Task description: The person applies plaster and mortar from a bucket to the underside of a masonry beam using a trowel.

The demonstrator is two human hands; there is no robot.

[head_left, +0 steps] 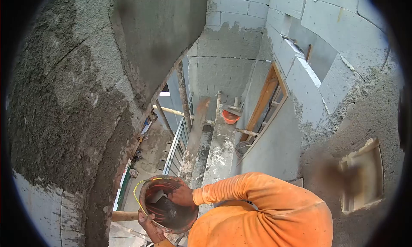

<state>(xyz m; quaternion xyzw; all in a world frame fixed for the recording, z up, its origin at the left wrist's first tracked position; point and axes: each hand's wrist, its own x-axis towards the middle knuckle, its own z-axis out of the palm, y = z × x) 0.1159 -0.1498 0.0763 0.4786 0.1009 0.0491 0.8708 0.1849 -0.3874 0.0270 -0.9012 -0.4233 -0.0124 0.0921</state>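
Note:
Low in the view, a dark round bucket (193,213) with reddish streaks is tilted toward me and holds wet grey mortar (176,215). A yellow strand runs around its left rim. My left hand (149,226) grips the lower-left rim, thumb showing and the other fingers partly hidden. My right hand (182,196), in an orange sleeve (231,189), reaches inside the bucket with its fingers curled. At its fingertips a flat, light grey tool (158,196) shows, possibly a trowel blade; its handle is hidden.
Narrow mortar-splashed planks (221,155) lead forward to an orange bucket (230,116). A railing (175,146) and a drop to a lower floor lie left. Rough plastered wall (64,114) rises at left; block wall (309,92) and a wooden frame (268,94) stand right.

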